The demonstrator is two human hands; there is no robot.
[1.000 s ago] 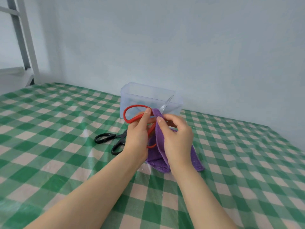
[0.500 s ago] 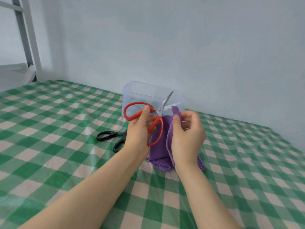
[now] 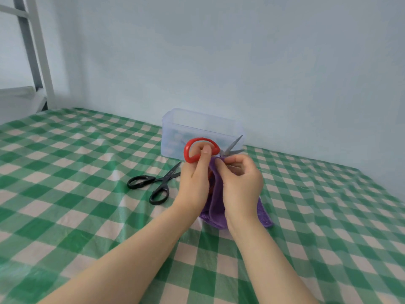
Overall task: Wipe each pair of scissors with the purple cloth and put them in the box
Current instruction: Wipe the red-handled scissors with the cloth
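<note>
Half a second ago the right hand point(image 3: 241, 185) held the purple cloth point(image 3: 215, 200) a little away from the blades, which stood bare. Now it has come back in, and its fingers pinch a fold of the cloth around the blades close to the pivot, so only the two steel tips show beyond it. That looks like another wiping stroke beginning on the same pair, so the red scissors point(image 3: 198, 140) are probably still in the cleaning step and not yet ready to go in. They are held in the air just in front of the clear plastic box point(image 3: 175, 137). The left hand point(image 3: 194, 185) grips their handle, with the thumb pressed on the upper red loop and the fingers curled through and behind it. Their long axis runs from the loops at the lower left up to the right, and the slightly parted tips point toward the box's right end. The lower loop is mostly hidden behind the hand and the cloth. The black scissors point(image 3: 167, 176) lie flat on the green-checked bench point(image 3: 76, 172), left of the hands and untouched, with their handles toward the near left and their closed blades aimed up and right at the box. No scissors can be made out inside the box.
</note>
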